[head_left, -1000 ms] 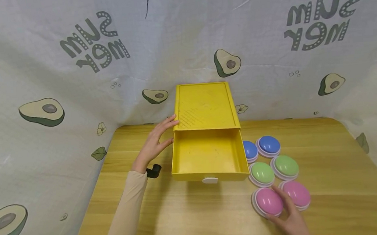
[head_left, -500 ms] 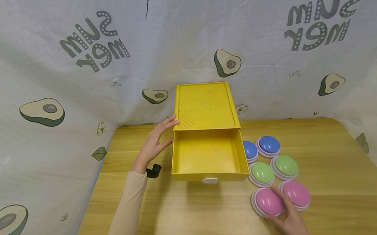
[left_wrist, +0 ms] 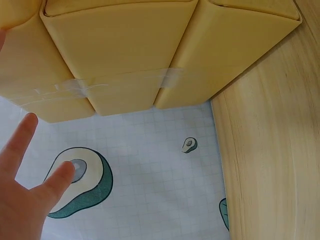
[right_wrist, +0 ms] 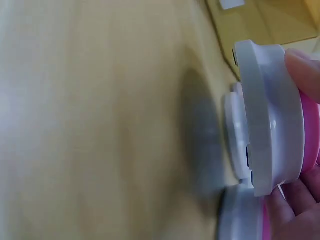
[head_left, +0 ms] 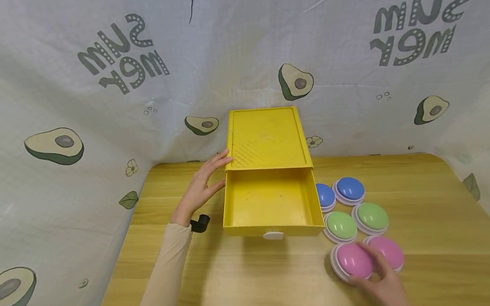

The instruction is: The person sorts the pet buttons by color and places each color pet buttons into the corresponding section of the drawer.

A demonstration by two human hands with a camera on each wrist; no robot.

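Note:
My right hand [head_left: 385, 286] grips a pink push button [head_left: 354, 260] with a white base, thumb on one side and fingers on the other. In the right wrist view that white base [right_wrist: 272, 120] is raised off the wood, its shadow beside it. A second pink button [head_left: 386, 252] lies close to the right. My left hand [head_left: 197, 190] rests with extended fingers against the left side of a yellow drawer box [head_left: 269, 136]. Its pulled-out drawer [head_left: 272, 229] holds nothing. The left wrist view shows the box's side as several yellow sections [left_wrist: 120, 55] joined by clear tape.
Two green buttons, one at the drawer's corner [head_left: 341, 225] and one further right [head_left: 372, 217], lie behind the pink ones. Behind them are two blue buttons, the left one [head_left: 326, 195] partly hidden by the drawer. An avocado-print sheet [head_left: 237, 52] hangs behind the wooden table [head_left: 256, 291].
My right hand has picked up the nearer pink button, which has shifted slightly right and tilted in the head view. The left hand and the drawer box stay where they were.

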